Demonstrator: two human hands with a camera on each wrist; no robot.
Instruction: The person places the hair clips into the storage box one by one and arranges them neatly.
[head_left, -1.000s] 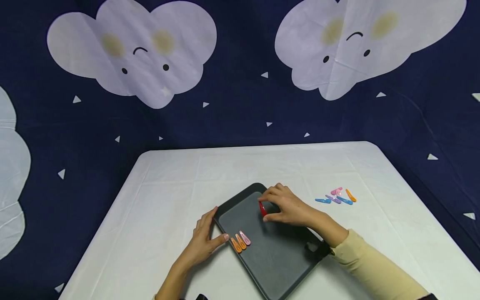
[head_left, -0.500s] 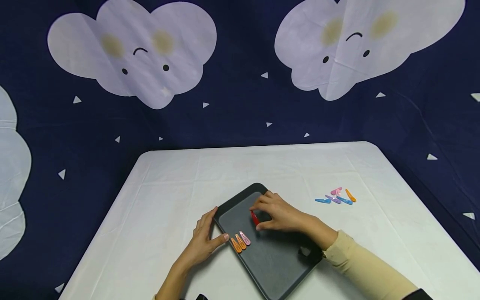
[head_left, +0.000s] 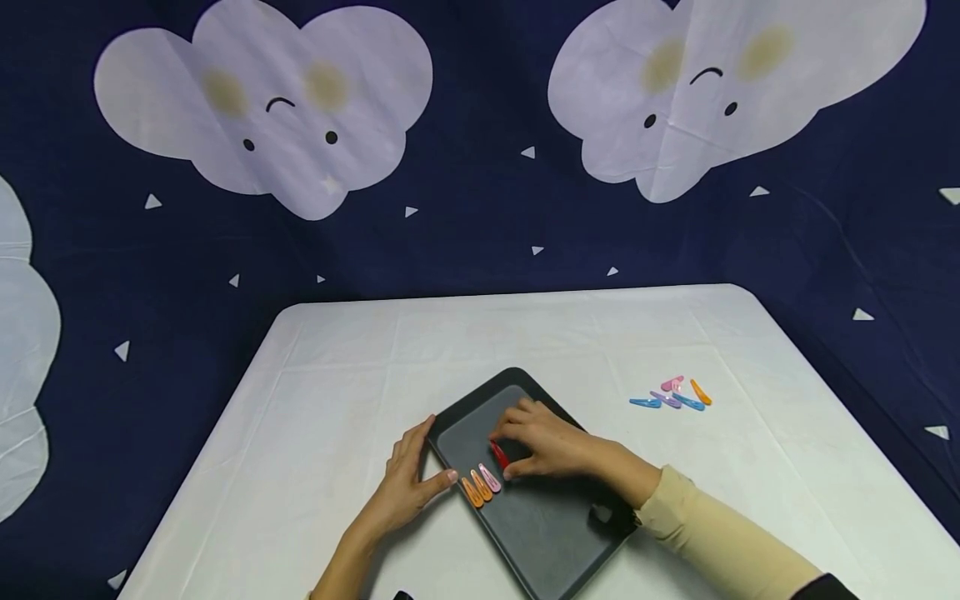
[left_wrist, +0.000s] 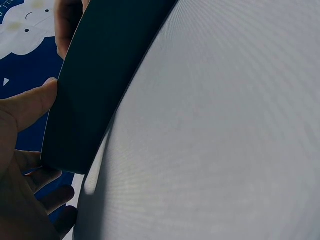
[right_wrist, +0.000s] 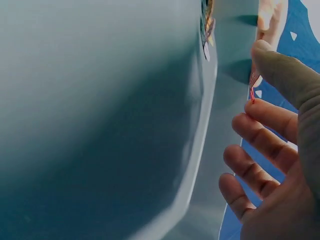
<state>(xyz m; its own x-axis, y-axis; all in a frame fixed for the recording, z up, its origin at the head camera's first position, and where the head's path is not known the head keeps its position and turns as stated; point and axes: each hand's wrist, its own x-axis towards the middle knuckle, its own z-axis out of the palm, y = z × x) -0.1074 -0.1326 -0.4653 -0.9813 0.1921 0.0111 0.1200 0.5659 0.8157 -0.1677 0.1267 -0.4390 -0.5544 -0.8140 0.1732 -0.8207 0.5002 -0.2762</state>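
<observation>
My right hand pinches a red hair clip between thumb and fingers, low over the dark grey tray. In the right wrist view the red clip spans from thumb to fingertip. Just left of it, a pink clip and two orange clips lie in a row beside the tray's left edge. With fingers spread and mostly straight, my left hand touches that edge. The left wrist view shows its thumb and fingers against the tray's outer side.
Several loose clips lie right of the tray on the white table: blue ones, a purple one, pink ones and an orange one. Behind the table hangs a dark blue cloth with clouds.
My right hand has moved left and toward the near side with the red clip, bringing it close to the pink clip. My left hand has stayed at the tray's edge.
</observation>
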